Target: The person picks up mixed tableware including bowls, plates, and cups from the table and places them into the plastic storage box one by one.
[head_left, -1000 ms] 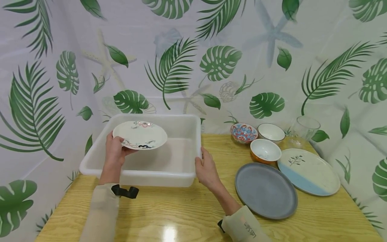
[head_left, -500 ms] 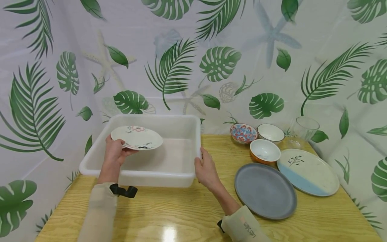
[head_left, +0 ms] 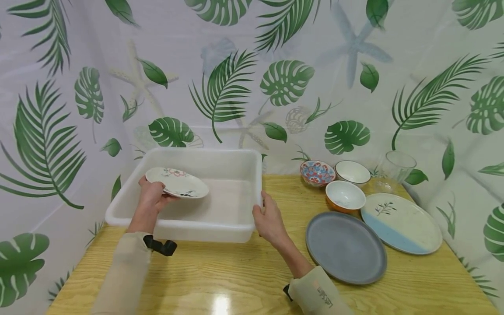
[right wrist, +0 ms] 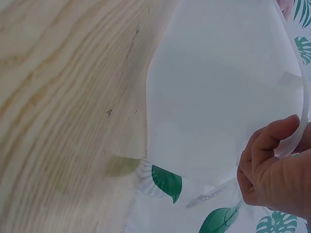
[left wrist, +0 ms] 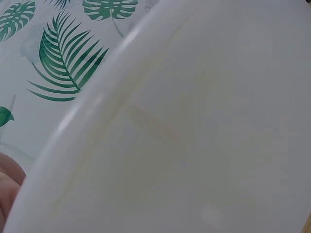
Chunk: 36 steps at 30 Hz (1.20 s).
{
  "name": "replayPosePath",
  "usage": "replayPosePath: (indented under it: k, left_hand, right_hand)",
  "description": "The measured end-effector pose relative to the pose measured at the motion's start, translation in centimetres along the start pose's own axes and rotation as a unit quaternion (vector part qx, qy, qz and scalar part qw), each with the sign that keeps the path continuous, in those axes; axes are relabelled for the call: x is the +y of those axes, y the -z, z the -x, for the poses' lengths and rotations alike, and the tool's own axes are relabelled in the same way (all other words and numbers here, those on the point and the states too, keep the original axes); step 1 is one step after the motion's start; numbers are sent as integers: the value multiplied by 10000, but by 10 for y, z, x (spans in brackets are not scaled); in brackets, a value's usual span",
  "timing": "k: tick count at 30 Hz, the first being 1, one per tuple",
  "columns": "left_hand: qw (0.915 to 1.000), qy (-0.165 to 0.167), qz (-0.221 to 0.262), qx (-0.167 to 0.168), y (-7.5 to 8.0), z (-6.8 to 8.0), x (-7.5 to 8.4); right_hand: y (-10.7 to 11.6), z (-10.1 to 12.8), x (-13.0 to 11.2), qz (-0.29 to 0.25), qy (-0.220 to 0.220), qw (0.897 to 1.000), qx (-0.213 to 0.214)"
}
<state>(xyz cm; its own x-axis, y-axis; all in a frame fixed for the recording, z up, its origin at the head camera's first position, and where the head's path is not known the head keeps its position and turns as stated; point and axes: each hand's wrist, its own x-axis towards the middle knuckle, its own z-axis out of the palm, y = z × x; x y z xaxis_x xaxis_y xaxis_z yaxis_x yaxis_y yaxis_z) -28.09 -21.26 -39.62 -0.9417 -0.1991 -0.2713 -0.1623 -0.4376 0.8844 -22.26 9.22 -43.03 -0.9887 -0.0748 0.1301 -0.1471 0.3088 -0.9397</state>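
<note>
- The small floral plate (head_left: 177, 182) is pinched at its near-left edge by the left hand (head_left: 151, 199), thumb on top and fingers curled beneath, and it is tilted slightly, its far edge out over the inside of the white plastic tub (head_left: 236, 162).
- Judged from this, the step in hand is lowering the plate into the tub; the plate appears to hang clear of the tub floor rather than rest on it.
- The right hand (head_left: 269, 221) holds the tub's near-right corner, its fingers curled over the rim (right wrist: 272, 141), steadying the tub on the wooden table (head_left: 236, 280).
- The next move likely calls for bringing the plate down flat onto the tub floor and loosening the pinch only once it rests there, with the other hand keeping the tub from sliding.
- Beyond the right hand, on its outer side, lie a grey plate (head_left: 346, 247), a blue-and-cream plate (head_left: 401, 223), three bowls (head_left: 345, 196) and a clear glass (head_left: 397, 168), all apart from the tub.
</note>
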Motion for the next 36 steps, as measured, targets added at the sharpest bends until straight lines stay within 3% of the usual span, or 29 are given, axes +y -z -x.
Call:
replayPosePath:
  k: [6,16,22,25,28,32,36]
  left_hand:
    - [9999,71,-157,2,-3,-4,0]
    - [9987,498,-80,-93,-5,-8,4]
    - [9960,863,-230,-34,3,-26,2]
    - [9930,1012,-609,-72,9,-33,1]
    - [9844,1039,-1416,-81,11,-33,1]
    - [9594,1067,-2603,-194,11,-27,5]
    - [9417,1200,-3109,-464,18,-27,8]
  right_hand:
    - [2,-1,-1,223,105,9997,19]
    - [5,-5,-2,437,160,9989,-2]
    - [7,-5,-2,405,171,9990,-97]
    - [7,-6,-1,391,200,9990,-86]
    - [7,-6,-1,357,222,9991,-77]
    - [7,-6,1,281,167,9994,-126]
    - [7,-6,0,254,125,9994,-175]
